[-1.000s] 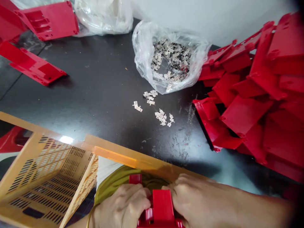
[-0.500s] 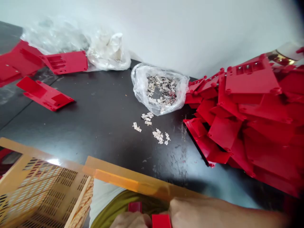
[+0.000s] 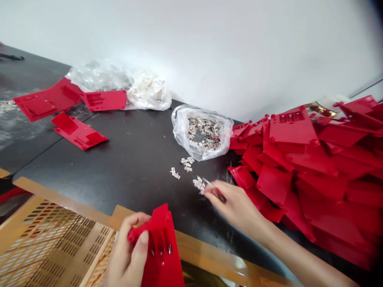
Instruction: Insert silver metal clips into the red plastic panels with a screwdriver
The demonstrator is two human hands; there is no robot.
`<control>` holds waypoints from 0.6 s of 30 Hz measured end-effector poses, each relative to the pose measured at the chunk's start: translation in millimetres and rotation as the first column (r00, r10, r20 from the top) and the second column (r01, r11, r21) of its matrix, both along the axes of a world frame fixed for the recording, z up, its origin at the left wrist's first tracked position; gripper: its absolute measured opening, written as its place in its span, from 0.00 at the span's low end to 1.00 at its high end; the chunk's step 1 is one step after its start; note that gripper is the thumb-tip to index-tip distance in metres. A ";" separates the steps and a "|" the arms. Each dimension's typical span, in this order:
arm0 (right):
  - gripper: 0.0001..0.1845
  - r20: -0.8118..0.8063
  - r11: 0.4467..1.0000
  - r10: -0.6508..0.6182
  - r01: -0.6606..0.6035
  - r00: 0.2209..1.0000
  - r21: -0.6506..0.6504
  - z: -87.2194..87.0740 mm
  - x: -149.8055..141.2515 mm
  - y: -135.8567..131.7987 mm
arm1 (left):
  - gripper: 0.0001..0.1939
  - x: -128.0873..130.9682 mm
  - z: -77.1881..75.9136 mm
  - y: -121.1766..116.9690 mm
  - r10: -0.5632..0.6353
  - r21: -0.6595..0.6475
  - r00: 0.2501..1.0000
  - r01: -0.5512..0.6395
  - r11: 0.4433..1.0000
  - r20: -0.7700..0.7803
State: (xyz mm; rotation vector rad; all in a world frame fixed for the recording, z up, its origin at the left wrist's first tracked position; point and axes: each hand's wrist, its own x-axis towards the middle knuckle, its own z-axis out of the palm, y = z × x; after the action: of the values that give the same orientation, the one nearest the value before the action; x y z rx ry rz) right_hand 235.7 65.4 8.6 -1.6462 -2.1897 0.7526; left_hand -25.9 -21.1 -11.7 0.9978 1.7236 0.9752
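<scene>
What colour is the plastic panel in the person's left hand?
Bright red, shown best in the head view, where the plastic panel is gripped by the left hand.

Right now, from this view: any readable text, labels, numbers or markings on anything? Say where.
No readable text anywhere.
Red plastic panel in the left hand: holes only, no marking seen.
Small metal clips: too small to tell if stamped.
Clear plastic bag: no print seen.

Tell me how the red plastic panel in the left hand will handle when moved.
The red plastic panel is probably stiff: it keeps its flat shape while the left hand grips it near one edge. It looks thin-walled and molded, so it is likely light for its size. Its flat faces suggest it would slide, not roll.
</scene>
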 end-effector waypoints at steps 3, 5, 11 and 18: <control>0.04 0.019 0.989 -0.026 0.023 0.999 0.147 -26.8 -8.4 43.2 | 0.19 -0.6 4.3 21.0 -0.056 -0.185 0.992 0.077 0.980 0.116; 0.06 0.039 0.984 0.001 -0.007 0.999 0.176 -40.9 -15.8 63.6 | 0.19 1.3 3.2 26.0 -0.065 -0.244 0.974 0.118 0.963 0.218; 0.09 0.106 0.970 0.070 -0.092 0.992 0.225 -57.4 -25.9 79.8 | 0.20 12.0 1.4 28.7 -0.012 -0.252 0.905 0.131 0.959 0.425; 0.06 0.012 0.941 0.109 -0.107 0.994 0.321 -61.2 -21.9 79.7 | 0.23 17.8 5.1 46.1 -0.053 -0.239 0.914 0.161 0.957 0.403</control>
State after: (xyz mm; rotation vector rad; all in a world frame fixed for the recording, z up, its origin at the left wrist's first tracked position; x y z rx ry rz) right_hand 213.8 145.2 -52.6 -1.3696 -2.2699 0.3965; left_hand -8.1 25.0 -6.7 0.6589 1.4002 0.7811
